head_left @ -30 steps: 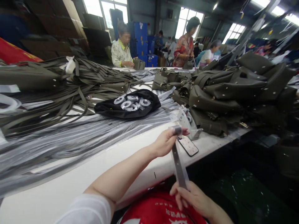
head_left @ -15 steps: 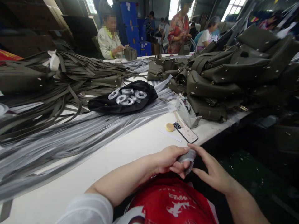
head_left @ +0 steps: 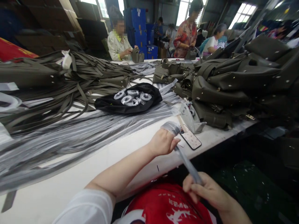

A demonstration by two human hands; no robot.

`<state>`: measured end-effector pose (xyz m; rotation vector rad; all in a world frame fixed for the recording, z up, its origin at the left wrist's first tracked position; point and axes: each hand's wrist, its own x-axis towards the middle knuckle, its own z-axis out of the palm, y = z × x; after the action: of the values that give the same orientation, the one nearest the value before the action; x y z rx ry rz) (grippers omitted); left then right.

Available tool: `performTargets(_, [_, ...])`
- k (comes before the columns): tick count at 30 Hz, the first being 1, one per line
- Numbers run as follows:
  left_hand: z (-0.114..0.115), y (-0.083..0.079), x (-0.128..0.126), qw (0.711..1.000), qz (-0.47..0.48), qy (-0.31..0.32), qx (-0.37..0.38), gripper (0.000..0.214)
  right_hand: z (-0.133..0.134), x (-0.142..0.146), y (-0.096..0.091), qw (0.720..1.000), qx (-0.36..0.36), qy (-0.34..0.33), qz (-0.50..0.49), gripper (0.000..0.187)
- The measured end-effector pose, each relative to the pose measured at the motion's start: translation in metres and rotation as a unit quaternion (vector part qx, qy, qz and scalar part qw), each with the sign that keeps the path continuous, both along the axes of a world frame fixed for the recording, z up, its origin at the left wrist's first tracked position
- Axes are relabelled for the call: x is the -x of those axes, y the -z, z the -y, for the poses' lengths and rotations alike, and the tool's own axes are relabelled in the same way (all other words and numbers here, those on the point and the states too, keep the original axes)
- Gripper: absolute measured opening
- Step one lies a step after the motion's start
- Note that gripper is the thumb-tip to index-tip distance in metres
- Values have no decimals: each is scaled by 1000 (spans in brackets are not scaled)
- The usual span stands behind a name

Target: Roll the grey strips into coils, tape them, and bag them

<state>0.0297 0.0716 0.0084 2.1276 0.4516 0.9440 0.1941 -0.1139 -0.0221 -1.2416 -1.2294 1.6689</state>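
Our left hand is closed in a loose fist around the upper part of a grey strap, whose top end, wrapped in clear film, curls over above the knuckles. From there the strap runs down and away to our right hand, which sits lower and nearer our body, its fingers curled tight round the strap's lower end. The strap is stretched straight between the two hands, off the edge of the white table. Just beyond the left hand lies a phone, and behind that a tape dispenser. Farther out from the left hand is a black pouch with tape rolls on it. A heap of olive bags rises well beyond the right hand.
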Motion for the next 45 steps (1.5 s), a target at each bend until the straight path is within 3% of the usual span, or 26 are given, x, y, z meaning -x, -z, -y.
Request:
performTargets(1, [-1, 8, 3, 998, -51, 21, -43, 57, 0, -13, -4, 999, -10, 45, 2, 44])
performTargets(3, [6, 22, 6, 986, -144, 69, -53, 55, -5, -39, -13, 989, -27, 125, 75, 45])
performTargets(4, [12, 26, 7, 980, -180, 88, -19, 55, -11, -50, -17, 976, -38, 160, 141, 43])
performTargets(6, [28, 29, 5, 957, -226, 122, 132, 61, -22, -61, -22, 929, -89, 210, 290, 35])
performTargets(8, [40, 26, 3, 892, -224, 166, 356, 65, -30, -56, -22, 891, -162, 200, 374, 43])
performTargets(9, [44, 24, 2, 840, -205, 189, 465, 65, -32, -49, -20, 890, -188, 170, 379, 51])
performTargets(11, [47, 18, 1, 728, -148, 239, 625, 63, -31, -31, -9, 914, -194, 99, 343, 56])
performTargets(13, [45, 12, 0, 650, -84, 283, 700, 62, -31, -12, 7, 939, -166, 80, 291, 47])
performTargets(15, [40, 4, 0, 619, -27, 307, 722, 60, -32, 3, 22, 960, -131, 82, 234, 38])
performTargets(17, [34, -5, -2, 647, 33, 287, 706, 58, -34, 14, 29, 976, -90, 44, 193, 40])
performTargets(19, [25, -11, -4, 742, 110, 208, 628, 59, -31, 22, 26, 981, -61, -27, 180, 40])
performTargets(20, [19, -12, -4, 809, 142, 145, 552, 60, -28, 24, 21, 982, -49, -64, 170, 38])
performTargets(22, [7, -8, -2, 932, 145, 8, 332, 62, -16, 22, 8, 986, -34, -112, 115, 35])
performTargets(23, [2, -3, 0, 971, 105, -37, 211, 65, -10, 16, 2, 990, -33, -113, 76, 34])
performTargets(25, [-4, 9, 7, 998, -27, -46, 14, 74, -1, -7, -11, 998, -35, -59, 19, 36])
performTargets(27, [-2, 19, 13, 986, -152, 14, -69, 76, -1, -37, -19, 997, -34, 48, 50, 35])
performTargets(29, [7, 23, 17, 971, -227, 72, -15, 74, -10, -64, -21, 976, -29, 128, 172, 32])
performTargets(31, [18, 20, 17, 949, -246, 118, 156, 76, -22, -79, -17, 941, -55, 153, 298, 35])
performTargets(33, [25, 12, 15, 892, -208, 169, 365, 77, -31, -76, -10, 918, -96, 146, 357, 48])
performTargets(35, [26, 3, 12, 810, -149, 210, 527, 74, -34, -63, -1, 927, -114, 125, 335, 60])
performTargets(38, [21, -8, 11, 720, -84, 230, 650, 73, -32, -42, 12, 953, -101, 122, 259, 66])
performTargets(42, [5, -16, 17, 667, -16, 242, 705, 74, -33, -45, 16, 942, -103, 213, 240, 48])
performTargets(45, [-8, -21, 24, 650, 29, 248, 718, 75, -37, -61, 10, 940, -103, 217, 243, 30])
